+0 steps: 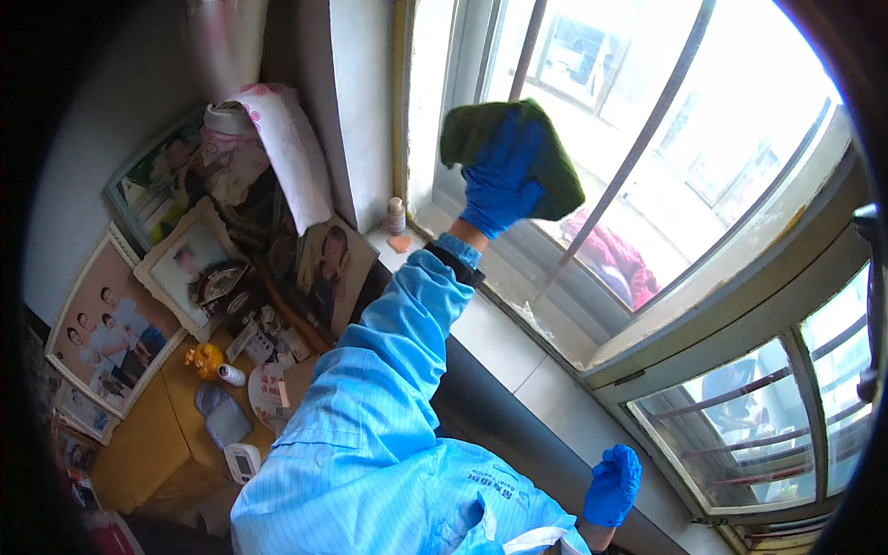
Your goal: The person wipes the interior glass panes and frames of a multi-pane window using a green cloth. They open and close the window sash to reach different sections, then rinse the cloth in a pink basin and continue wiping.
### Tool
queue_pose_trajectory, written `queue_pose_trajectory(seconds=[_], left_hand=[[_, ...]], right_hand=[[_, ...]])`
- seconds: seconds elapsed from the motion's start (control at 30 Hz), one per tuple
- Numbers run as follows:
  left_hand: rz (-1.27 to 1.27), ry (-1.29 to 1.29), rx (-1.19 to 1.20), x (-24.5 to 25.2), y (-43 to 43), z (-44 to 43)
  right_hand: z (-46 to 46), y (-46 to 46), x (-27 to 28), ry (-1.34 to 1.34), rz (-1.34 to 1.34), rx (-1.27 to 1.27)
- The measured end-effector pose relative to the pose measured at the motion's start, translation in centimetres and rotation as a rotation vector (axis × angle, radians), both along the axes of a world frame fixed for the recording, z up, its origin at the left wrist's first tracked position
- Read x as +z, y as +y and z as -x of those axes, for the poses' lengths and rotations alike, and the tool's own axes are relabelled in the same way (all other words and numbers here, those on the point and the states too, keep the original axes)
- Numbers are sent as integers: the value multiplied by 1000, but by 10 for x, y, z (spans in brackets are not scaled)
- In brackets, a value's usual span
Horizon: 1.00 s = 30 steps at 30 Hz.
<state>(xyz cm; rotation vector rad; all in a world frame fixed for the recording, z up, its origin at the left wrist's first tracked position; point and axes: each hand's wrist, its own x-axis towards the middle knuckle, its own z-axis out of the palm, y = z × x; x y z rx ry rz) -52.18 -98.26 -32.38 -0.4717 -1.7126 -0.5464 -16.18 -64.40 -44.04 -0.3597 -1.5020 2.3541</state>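
My left hand (503, 170), in a blue disposable glove, is stretched out with fingers spread over a dark green cloth (558, 177). The cloth lies under the palm in front of the window (666, 201) and its metal bars; whether it touches the glass is hard to tell. Below the hand runs a dusty window frame (513, 277) with pale flakes on its lower edge. My right hand (614, 485), also blue-gloved, is lower right beside the white-tiled sill (548, 388), its fingers curled and nothing visible in them.
An open window sash (728, 430) swings in at right. A small bottle (396, 215) and an orange piece (399, 243) sit on the sill's left end. Framed photographs (114, 322), a blood pressure monitor (242, 463) and a hanging floral cloth (291, 152) crowd the left.
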Motion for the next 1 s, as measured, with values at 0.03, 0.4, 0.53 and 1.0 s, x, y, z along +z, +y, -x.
queue_pose_trajectory(seconds=[0.03, 0.4, 0.53, 1.0], left_hand=[[-94, -67, -108, 3, -10, 9], [-368, 115, -137, 25, -97, 56], [-400, 87, -27, 19, -113, 66], [-570, -135, 197, -53, -31, 33]], right_hand=[[1, -2, 0, 15, 1, 6], [1, -11, 5, -23, 54, -22], [-4, -10, 6, -60, 63, -36], [-31, 14, 3, -43, 66, 6]])
